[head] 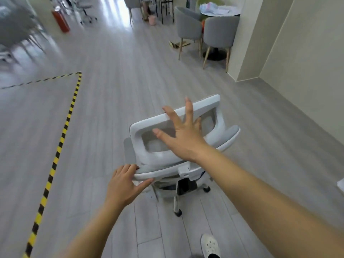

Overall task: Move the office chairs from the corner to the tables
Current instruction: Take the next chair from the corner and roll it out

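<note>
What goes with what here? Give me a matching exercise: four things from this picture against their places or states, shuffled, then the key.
Things:
1. left hand
2. right hand
3. fire extinguisher
4. striped tape

Places or states:
A. red, standing on the floor far off on the left
B. fingers spread over the headrest of the office chair
C. yellow and black, laid along the floor
D. gripping the edge of the chair's backrest

Pairs: 1-D, 2-B, 3-A, 4-C

We see a white office chair [178,146] with grey padding, upright on its casters on the floor.
</note>
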`<state>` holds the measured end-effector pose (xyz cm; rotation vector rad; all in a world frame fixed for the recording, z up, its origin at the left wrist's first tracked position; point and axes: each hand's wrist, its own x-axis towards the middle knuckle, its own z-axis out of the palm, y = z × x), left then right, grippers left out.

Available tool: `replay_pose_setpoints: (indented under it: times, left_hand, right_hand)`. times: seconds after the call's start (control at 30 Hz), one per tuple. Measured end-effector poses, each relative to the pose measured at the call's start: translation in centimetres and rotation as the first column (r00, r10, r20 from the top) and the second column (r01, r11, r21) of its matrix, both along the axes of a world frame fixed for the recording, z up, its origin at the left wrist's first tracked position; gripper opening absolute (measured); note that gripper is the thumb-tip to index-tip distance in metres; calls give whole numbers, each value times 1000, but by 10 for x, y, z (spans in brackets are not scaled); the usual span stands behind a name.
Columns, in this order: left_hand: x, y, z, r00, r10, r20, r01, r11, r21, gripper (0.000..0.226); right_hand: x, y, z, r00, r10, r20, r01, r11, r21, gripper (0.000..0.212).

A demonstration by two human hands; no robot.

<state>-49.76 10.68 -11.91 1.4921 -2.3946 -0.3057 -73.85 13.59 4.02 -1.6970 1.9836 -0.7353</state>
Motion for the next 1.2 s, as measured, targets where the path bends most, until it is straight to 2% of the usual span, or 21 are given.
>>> replay_pose_setpoints:
  times: [0.1, 0.17, 0.27, 0.33, 0.4, 0.5, 0.57, 0.63, 0.73, 0.97, 1.03, 1.1, 1.13, 1.2]
  left_hand:
    - [10, -18, 7, 991, 119, 67, -119, 993, 6, 56]
    - [18, -28, 10, 975, 205, 87, -208, 978, 18, 60]
    - [31, -48, 16, 935, 349, 61, -354, 930, 97, 68]
    - [43, -65, 21, 905, 413, 99, -422, 901, 98, 73]
    - [53, -77, 25, 856, 498, 139, -511, 857, 74, 78]
    - [50, -98, 22, 805, 589, 74, -593, 801, 82, 87]
    - [51, -122, 14, 777, 628, 37, -629, 773, 79, 86]
    - [67, -156, 7, 738, 674, -13, -674, 738, 34, 94]
    - [108, -204, 7, 679, 733, -55, -730, 681, 59, 100]
    - [186, -299, 25, 575, 802, -162, -787, 597, 159, 119]
    - [205, -327, 30, 489, 822, -291, -809, 552, 201, 126]
    - [223, -353, 32, 420, 798, -433, -806, 547, 226, 128]
    - [233, -368, 33, 414, 792, -449, -806, 548, 223, 125]
    - [258, -400, 34, 440, 810, -387, -818, 540, 199, 116]
  right_hand:
    - [-22, -26, 11, 962, 273, -4, -273, 962, -12, 70]
    - [-41, -38, 13, 937, 347, 36, -344, 936, -71, 73]
    - [-73, -72, -11, 960, 206, 188, -155, 955, -254, 62]
    - [-84, -120, -40, 988, 89, 123, -57, 968, -243, 61]
    - [-77, -174, -65, 988, 153, 29, -147, 978, -147, 67]
    - [-41, -241, -90, 922, 385, -27, -385, 913, -136, 65]
    - [-14, -276, -103, 891, 453, 5, -448, 881, -151, 56]
    - [12, -312, -110, 888, 459, 36, -448, 879, -164, 53]
    - [54, -365, -114, 880, 475, 21, -468, 873, -136, 56]
    - [150, -478, -121, 841, 525, -126, -539, 834, -118, 62]
    - [175, -515, -122, 818, 556, -147, -571, 815, -93, 65]
    - [198, -548, -127, 794, 587, -155, -603, 794, -83, 68]
    - [210, -567, -130, 783, 602, -158, -617, 783, -79, 70]
    - [238, -606, -136, 767, 618, -172, -636, 767, -80, 74]
